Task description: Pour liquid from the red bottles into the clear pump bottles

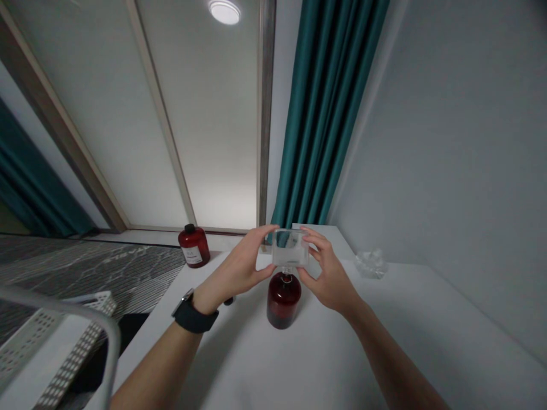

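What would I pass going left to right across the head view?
White perforated tray → red labelled bottle → left hand → clear square container → right hand → clear glass dish

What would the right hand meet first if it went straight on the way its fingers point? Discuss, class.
The clear square container comes first: the right hand touches its side. Beyond it, the left hand holds the opposite side, though depth is hard to judge.
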{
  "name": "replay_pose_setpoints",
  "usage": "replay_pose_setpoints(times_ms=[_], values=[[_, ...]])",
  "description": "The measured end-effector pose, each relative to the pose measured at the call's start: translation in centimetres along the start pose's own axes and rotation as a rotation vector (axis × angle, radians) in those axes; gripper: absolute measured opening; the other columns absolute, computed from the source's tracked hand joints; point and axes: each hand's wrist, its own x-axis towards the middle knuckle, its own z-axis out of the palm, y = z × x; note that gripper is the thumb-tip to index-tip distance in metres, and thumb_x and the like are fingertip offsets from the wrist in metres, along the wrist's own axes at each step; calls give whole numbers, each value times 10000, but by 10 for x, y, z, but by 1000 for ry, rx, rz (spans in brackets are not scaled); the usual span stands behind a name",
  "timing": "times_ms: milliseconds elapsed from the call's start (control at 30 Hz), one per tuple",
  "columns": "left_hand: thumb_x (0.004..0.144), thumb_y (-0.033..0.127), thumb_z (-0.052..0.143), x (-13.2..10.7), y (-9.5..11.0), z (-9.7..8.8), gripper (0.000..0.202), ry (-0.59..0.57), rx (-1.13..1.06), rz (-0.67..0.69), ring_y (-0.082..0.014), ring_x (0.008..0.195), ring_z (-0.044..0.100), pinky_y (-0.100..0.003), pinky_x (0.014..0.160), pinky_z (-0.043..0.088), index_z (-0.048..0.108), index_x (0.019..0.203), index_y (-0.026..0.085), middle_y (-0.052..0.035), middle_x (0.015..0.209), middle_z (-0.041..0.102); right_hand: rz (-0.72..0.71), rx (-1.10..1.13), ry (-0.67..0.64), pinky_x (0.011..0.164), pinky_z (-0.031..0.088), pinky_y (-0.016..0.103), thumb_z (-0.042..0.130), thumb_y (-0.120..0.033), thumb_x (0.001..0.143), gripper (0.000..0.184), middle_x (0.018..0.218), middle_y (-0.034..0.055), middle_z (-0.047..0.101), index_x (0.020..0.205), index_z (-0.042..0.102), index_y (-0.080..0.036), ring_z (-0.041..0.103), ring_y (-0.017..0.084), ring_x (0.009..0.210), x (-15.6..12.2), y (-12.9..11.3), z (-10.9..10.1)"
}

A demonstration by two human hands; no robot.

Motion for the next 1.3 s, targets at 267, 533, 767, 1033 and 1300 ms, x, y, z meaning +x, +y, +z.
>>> replay_pose_setpoints(times_ms=[267, 533, 767, 1033, 1300], values=[[864, 171, 650, 0, 4, -3, 727, -2, 10, 13, -288, 1316, 492, -523, 1110, 443, 265, 1474, 266, -120, 1449, 466, -14, -48, 12, 1107, 451, 528, 569, -13, 807, 636, 1513, 124, 373, 1339, 383, -308, 347, 254, 1454, -1, 0, 1], [861, 156, 643, 0, 4, -3, 734, 1, 13, 25, -290, 1320, 486, -524, 1116, 439, 264, 1482, 260, -125, 1453, 457, -36, -70, 22, 1086, 473, 526, 567, -7, 796, 654, 1503, 127, 370, 1343, 373, -308, 358, 259, 1443, -2, 1, 2], [857, 147, 643, -1, 5, -4, 749, 6, 14, 35, -291, 1344, 469, -530, 1122, 429, 260, 1488, 271, -123, 1472, 448, -51, -87, 28, 1077, 475, 535, 570, -18, 803, 642, 1503, 130, 373, 1340, 371, -308, 362, 270, 1439, -1, -1, 1], [855, 142, 631, -1, 5, -4, 752, 6, 5, 35, -290, 1358, 451, -530, 1134, 416, 251, 1491, 270, -125, 1482, 432, -56, -97, 39, 1092, 452, 564, 570, -18, 804, 643, 1501, 131, 370, 1337, 364, -312, 375, 275, 1429, -1, -3, 2], [862, 148, 625, 1, 8, -5, 744, 10, 2, 45, -294, 1360, 449, -541, 1126, 421, 251, 1492, 276, -126, 1486, 432, -74, -103, 46, 1097, 442, 579, 572, -17, 809, 637, 1499, 139, 368, 1334, 356, -304, 374, 276, 1428, -1, -4, 2]])
